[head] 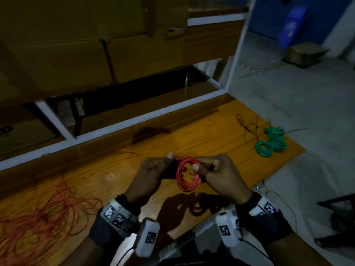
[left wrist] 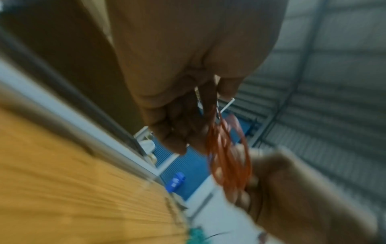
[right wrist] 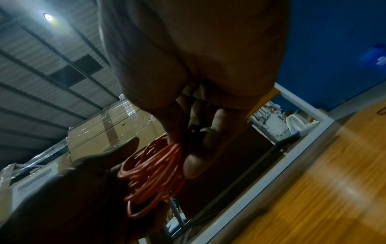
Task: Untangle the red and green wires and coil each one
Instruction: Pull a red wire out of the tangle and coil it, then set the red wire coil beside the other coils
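A small coil of red wire [head: 187, 174] hangs between both hands above the wooden table [head: 201, 135]. My left hand [head: 153, 169] grips the coil's left side with curled fingers. My right hand [head: 215, 171] pinches its right side, fingers through the loop. The red coil [left wrist: 227, 158] shows blurred in the left wrist view and the red coil [right wrist: 152, 173] sharper in the right wrist view. A loose heap of red wire [head: 36, 221] lies at the table's near left. The green wire [head: 270, 142] lies coiled at the right edge.
Thin dark wire scraps [head: 247, 125] lie beside the green coil. A white frame rail [head: 134, 120] borders the table's far side, with cardboard boxes [head: 76, 45] behind it. Grey floor [head: 307, 93] lies to the right. A dark stain [head: 149, 132] marks the table's middle.
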